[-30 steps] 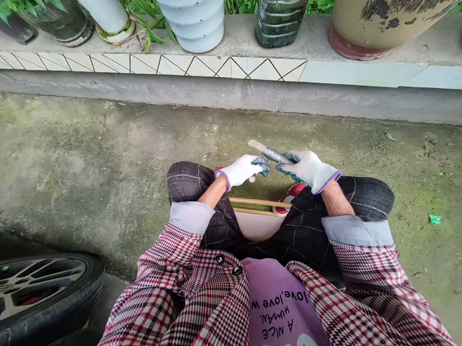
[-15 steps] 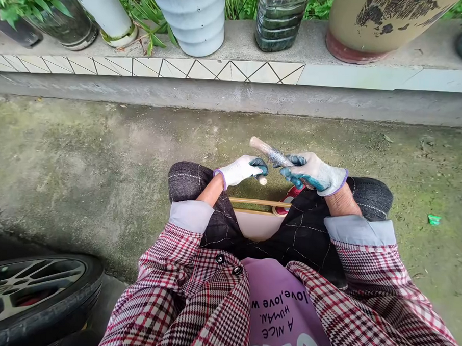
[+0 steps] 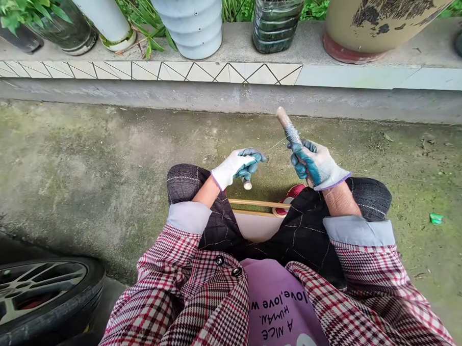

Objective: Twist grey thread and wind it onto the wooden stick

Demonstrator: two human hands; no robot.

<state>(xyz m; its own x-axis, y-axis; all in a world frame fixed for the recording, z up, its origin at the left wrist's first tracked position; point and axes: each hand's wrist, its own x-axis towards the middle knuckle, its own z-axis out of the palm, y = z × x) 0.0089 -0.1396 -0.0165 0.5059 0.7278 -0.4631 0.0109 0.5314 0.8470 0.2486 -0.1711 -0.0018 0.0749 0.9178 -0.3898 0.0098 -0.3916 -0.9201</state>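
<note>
My right hand (image 3: 320,165), in a white glove with a blue-green coated palm, is closed around a wooden stick (image 3: 283,117). Silvery wire (image 3: 292,134) is wound in a band about the stick just above my fingers, and the stick tilts up and to the left. From that band a thin strand runs across to my left hand (image 3: 235,168). Fingers curled, my left hand grips a second, light-coloured stick (image 3: 247,185); only its rounded end shows below the fingers. Both hands are over the ground in front of my knees.
A concrete ledge (image 3: 236,45) crosses the far side, bearing a white ribbed pot (image 3: 187,23), a plastic bottle planter (image 3: 278,24) and a large tan pot (image 3: 375,26). A car wheel (image 3: 38,292) is at lower left. A green scrap (image 3: 436,218) lies at right.
My right hand has swung its stick to a steeper angle, its tip going up and to the right. My left hand has shifted slightly left, and the gap between the hands is wider.
</note>
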